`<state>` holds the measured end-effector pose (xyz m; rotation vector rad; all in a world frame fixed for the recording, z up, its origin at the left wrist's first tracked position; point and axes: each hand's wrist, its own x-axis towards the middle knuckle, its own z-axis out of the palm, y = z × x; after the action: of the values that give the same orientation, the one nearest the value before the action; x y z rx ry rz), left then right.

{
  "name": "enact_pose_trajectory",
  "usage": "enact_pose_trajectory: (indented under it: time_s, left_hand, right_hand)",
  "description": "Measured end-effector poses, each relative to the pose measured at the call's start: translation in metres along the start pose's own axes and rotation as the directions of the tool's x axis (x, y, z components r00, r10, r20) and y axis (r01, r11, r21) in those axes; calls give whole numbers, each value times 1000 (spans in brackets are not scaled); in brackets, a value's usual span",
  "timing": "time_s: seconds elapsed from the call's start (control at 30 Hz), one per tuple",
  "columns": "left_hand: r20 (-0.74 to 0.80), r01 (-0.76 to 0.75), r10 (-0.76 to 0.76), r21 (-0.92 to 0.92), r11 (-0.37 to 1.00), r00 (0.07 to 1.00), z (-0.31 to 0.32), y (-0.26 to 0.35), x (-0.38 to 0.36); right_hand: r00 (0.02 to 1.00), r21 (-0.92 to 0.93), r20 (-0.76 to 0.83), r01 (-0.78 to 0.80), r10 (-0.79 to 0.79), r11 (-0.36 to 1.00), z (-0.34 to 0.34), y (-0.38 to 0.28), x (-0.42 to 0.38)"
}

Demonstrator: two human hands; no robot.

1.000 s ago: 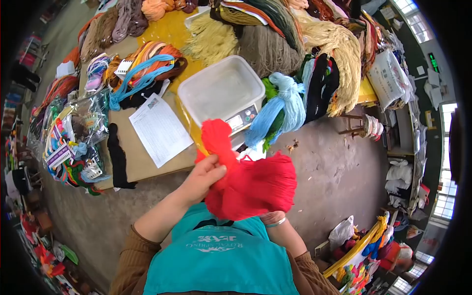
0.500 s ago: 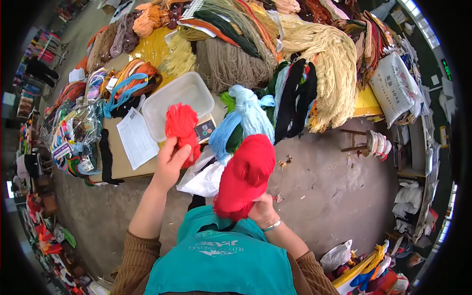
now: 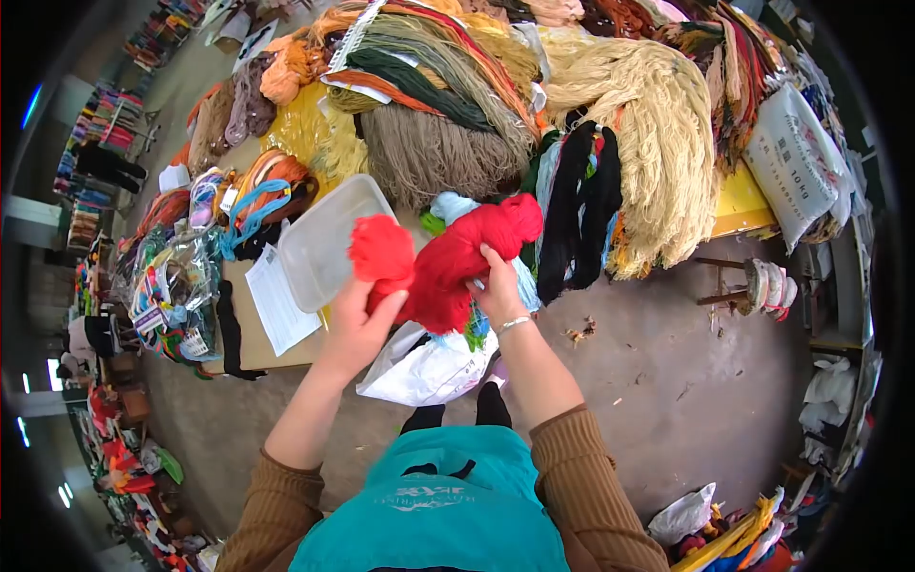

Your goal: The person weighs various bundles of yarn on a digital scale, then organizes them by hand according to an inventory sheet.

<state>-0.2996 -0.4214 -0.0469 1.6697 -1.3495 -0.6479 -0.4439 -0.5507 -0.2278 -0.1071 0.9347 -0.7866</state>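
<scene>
My left hand (image 3: 362,322) is closed round the lower part of a bright red yarn bundle (image 3: 381,250), held upright beside a clear plastic tub (image 3: 324,238). A larger, deeper red skein (image 3: 467,250) hangs from my right hand (image 3: 498,286), whose thumb and fingers grip its right part. The two reds meet near my left fingertips. Behind the larger skein, light blue yarn (image 3: 452,205) is partly hidden. Black skeins (image 3: 572,214) hang at the table edge just right of it. Below the red yarn lies a white plastic bag (image 3: 429,370).
Heaps of beige (image 3: 658,124), grey-brown (image 3: 438,157) and other yarn cover the table. A printed sheet (image 3: 281,300) lies left of the tub, near bagged yarn (image 3: 176,286). A white printed sack (image 3: 796,157) and a small stool (image 3: 753,289) are at the right.
My right hand has lifted the larger red skein up and forward, over the light blue yarn. My left hand has moved slightly right and down with the bright red bundle, and the two reds now meet.
</scene>
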Motion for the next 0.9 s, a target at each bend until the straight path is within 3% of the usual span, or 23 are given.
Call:
enact_pose_trajectory:
  time_s: [0.07,0.17,0.27,0.3,0.37,0.4,0.47,0.6,0.73,0.8,0.83,0.9]
  left_hand:
    - [-5,-120,121,83,989,993,21,11,20]
    - [-45,-335,345,155,929,937,55,13,53]
    - [58,-400,409,365,841,911,96,-12,83]
    - [233,-362,278,560,745,932,111,-38,89]
    - [128,-290,263,526,799,956,132,-70,92]
    - [90,-210,191,497,842,977,135,-84,90]
    - [-26,-183,214,427,886,976,138,-103,86]
    - [-34,-55,69,309,950,997,142,-127,86]
    - [-17,-46,53,287,957,998,137,-143,99]
    - [20,-34,29,336,941,999,136,-140,104]
    - [32,-38,28,378,925,999,137,-139,102]
    - [19,-12,4,381,924,1000,144,-139,100]
  right_hand:
    - [997,-152,-73,-32,22,988,5,-7,5]
    - [999,-224,-5,50,-52,973,20,-18,-11]
    - [947,-207,155,309,-281,928,6,5,19]
    - [919,-332,160,394,-361,857,-2,11,32]
    - [843,-534,238,529,-483,660,-8,10,37]
    - [847,-575,271,523,-456,629,-7,2,32]
    - [834,-675,289,525,-469,518,-14,-3,38]
    - [886,-672,288,457,-363,583,-16,-6,52]
    - [894,-639,332,449,-303,624,-6,-17,48]
    - [974,-487,179,208,-136,849,11,-36,12]
    - [947,-502,134,318,-290,804,10,-31,10]
    - [917,-460,104,387,-384,799,7,-25,12]
